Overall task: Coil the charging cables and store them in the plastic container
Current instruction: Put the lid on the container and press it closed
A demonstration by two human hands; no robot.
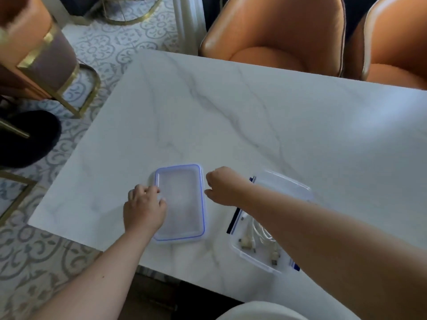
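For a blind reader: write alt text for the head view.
Both hands, left hand and right hand, reach for a blue-sealed lid lying on a marble table. To its right an open plastic container holds white cables.

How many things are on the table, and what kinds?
Lid with blue seal: 1
Clear plastic container: 1
White cables in the container: a bundle, too tangled to count
Hands: 2, left hand and right hand
Total: 4, plus the cables
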